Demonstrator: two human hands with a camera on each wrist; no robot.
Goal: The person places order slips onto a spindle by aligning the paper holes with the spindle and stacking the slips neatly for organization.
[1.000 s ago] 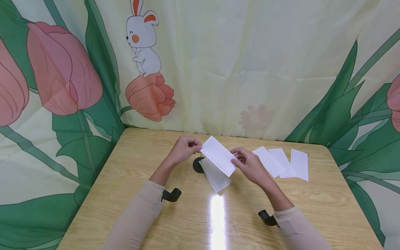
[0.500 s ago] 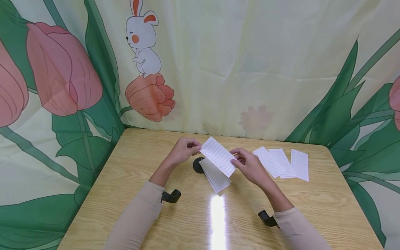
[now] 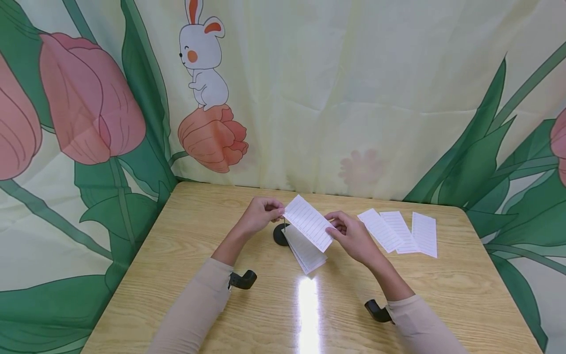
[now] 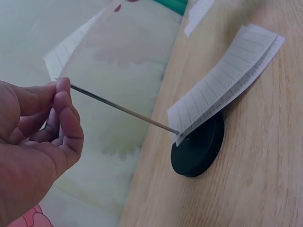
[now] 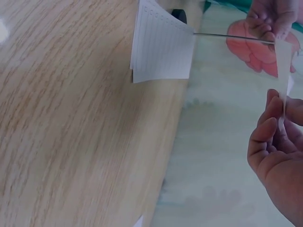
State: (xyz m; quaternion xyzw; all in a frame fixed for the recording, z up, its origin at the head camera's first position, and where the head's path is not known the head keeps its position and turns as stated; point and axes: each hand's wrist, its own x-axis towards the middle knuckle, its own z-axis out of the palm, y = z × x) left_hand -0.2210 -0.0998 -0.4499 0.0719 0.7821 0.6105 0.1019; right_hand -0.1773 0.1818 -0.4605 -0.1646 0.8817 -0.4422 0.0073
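A white lined paper slip (image 3: 308, 222) is held up slantwise between both hands in the head view. My left hand (image 3: 261, 215) pinches its upper left corner, right at the tip of a thin metal spike (image 4: 123, 109). The right hand (image 3: 355, 238) grips the slip's opposite end between thumb and fingers. That spike belongs to a bill spike with a round black base (image 3: 279, 237), which stands on the table. Low on the spike, just above the base, several lined slips (image 4: 218, 82) are pierced at one end and fan out below the held slip.
Three more lined slips (image 3: 424, 233) lie on the wooden table (image 3: 212, 314) at the right, two of them overlapping. Behind the table hangs a curtain (image 3: 300, 98) printed with tulips and a rabbit. A black wrist camera mount (image 3: 243, 279) juts from the left sleeve.
Barely anything differs. Both hands stay at the spike's tip with the slip, which tilts very slightly.
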